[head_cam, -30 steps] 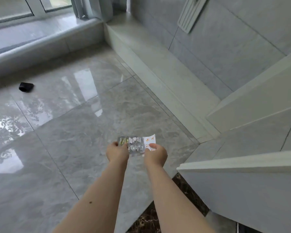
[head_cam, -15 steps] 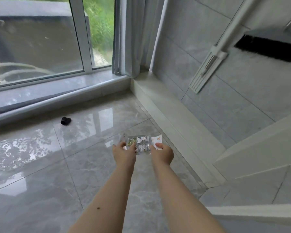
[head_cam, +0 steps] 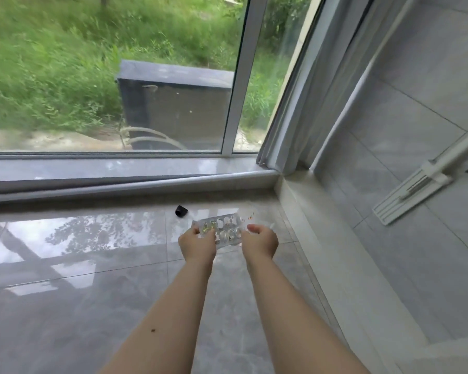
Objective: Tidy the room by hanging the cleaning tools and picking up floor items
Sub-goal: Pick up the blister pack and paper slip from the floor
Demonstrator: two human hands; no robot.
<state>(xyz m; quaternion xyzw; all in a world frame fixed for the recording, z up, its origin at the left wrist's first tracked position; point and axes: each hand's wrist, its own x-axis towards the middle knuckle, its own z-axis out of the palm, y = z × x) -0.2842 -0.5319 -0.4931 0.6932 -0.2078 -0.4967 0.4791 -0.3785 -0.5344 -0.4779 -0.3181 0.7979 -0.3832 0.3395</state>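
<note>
A clear blister pack [head_cam: 223, 230] is held out in front of the body, above the glossy grey tiled floor [head_cam: 79, 306], by both hands at once. Its left end is pinched by the left hand [head_cam: 197, 245], thumb on top and fingers curled beneath. Its right end is gripped by the right hand [head_cam: 260, 242], the thumb laid over the edge. The pack is kept roughly level, its bubbles facing up; a white printed strip with orange marks can be made out at the right end, though the print is too blurred to be read.

Just beyond the pack, a small black cap-like object [head_cam: 181, 211] is seen lying on the floor, close to the raised sill [head_cam: 119, 184] under the window [head_cam: 106, 76]. Apart from the hands, it is touched by nothing.

Over on the right, a white flat mop head [head_cam: 408, 197] is seen against the grey tiled wall [head_cam: 416, 103], its handle running up and off the right edge. A pale curtain [head_cam: 295, 103] is hung in the corner where window meets wall. Grass and a dark block are visible outside through the glass.
</note>
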